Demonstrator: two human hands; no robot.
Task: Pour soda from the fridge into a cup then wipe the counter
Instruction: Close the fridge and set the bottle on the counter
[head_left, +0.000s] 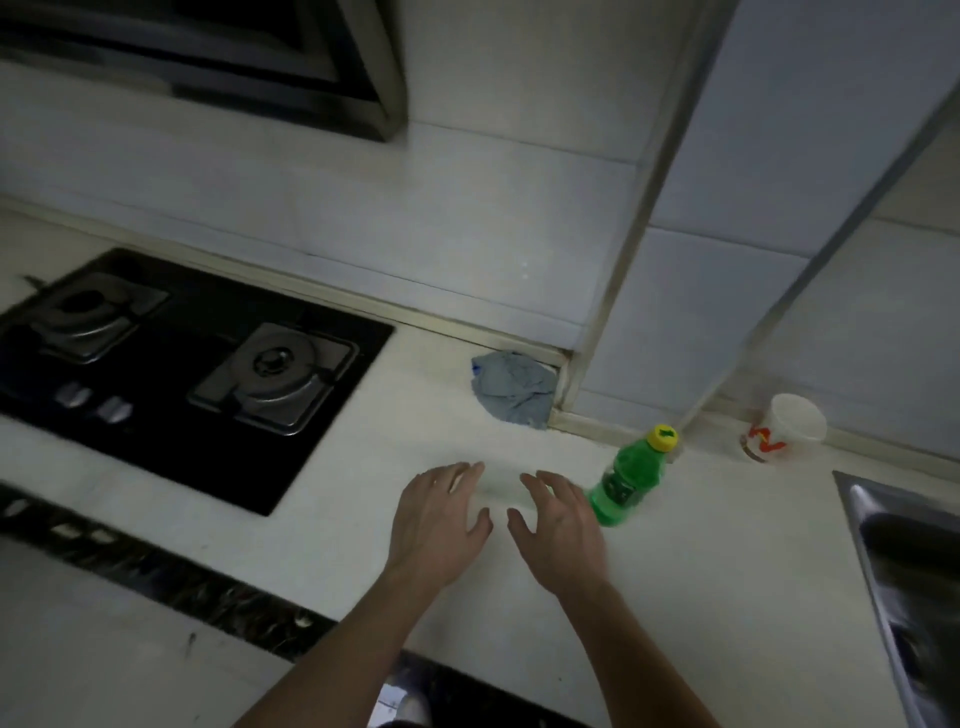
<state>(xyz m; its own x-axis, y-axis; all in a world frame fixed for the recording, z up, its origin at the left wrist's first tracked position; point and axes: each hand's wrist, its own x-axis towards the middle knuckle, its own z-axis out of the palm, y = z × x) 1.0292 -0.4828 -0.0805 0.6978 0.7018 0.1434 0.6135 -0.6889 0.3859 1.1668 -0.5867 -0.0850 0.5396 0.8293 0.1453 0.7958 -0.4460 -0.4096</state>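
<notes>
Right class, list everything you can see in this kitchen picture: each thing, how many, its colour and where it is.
bottle: one, green with yellow cap, upright on the counter beside the right hand
cup: one, white with red marking, by the wall, left of the sink
cloth: one, blue-grey, crumpled in the wall corner
hob: one, black, two burners, left
sink: one, steel, right edge
counter: one, white
left hand: open, over the counter
right hand: open, beside the bottle
</notes>
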